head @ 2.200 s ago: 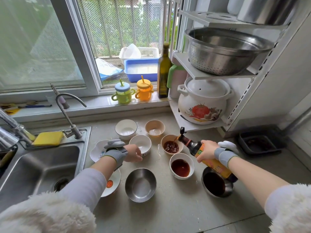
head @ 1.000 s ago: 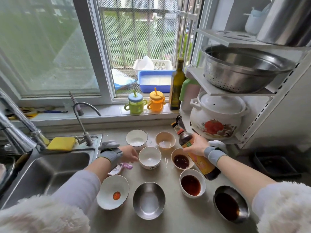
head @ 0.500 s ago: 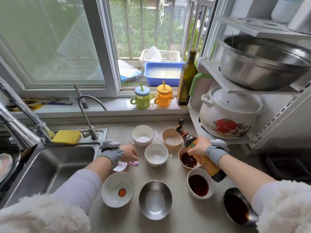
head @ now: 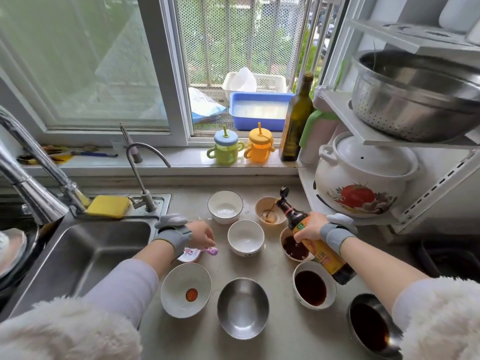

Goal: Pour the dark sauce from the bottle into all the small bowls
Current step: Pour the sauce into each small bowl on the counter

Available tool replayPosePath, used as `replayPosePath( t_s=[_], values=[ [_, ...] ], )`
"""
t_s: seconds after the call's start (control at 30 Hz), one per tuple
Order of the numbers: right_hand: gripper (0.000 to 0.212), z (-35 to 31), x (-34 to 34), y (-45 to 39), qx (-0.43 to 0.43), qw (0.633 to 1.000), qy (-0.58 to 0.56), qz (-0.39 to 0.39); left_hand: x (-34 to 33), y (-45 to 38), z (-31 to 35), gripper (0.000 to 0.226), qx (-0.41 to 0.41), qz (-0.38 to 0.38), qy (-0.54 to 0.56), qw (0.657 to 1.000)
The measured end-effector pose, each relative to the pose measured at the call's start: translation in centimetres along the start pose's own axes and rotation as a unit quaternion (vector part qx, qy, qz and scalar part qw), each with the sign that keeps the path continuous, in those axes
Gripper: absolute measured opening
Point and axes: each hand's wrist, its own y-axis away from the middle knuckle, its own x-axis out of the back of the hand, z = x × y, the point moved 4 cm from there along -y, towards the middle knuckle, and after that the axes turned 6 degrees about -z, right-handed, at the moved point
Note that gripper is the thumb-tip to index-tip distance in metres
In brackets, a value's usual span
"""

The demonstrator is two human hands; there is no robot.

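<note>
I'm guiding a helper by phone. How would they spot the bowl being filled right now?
Find the white pot on the low shelf. Left of it, the bottle tips over a tan bowl. It is the smallest in the back row, with a brown streak inside.

In front of me a wide window (head: 104,74) lets in soft daylight, its open part backed by a white mesh screen (head: 233,42) with greenery beyond. The pale sill (head: 181,158) runs above my grey table (head: 280,341), with the steel sink (head: 85,253) on my left. A white shelf rack (head: 389,131) stands on my right.
</note>
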Motion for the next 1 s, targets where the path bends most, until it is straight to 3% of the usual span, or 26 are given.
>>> replayPosePath(
  t_s=[0.3, 0.5, 1.0],
  values=[
    [0.059, 0.0, 0.2, -0.1, -0.011, 0.999, 0.032, -0.007, -0.2, 0.0, -0.6, 0.012, 0.001, -0.007, 0.005, 1.0],
    [0.069, 0.3, 0.1, -0.6, -0.02, 0.999, 0.039, -0.015, -0.3, -0.1, -0.6, 0.024, 0.006, -0.005, 0.004, 1.0],
    [0.076, 0.6, 0.1, -0.8, -0.034, 0.998, 0.044, -0.02, -0.5, -0.2, -0.5, 0.029, 0.002, 0.003, -0.001, 1.0]
  ],
)
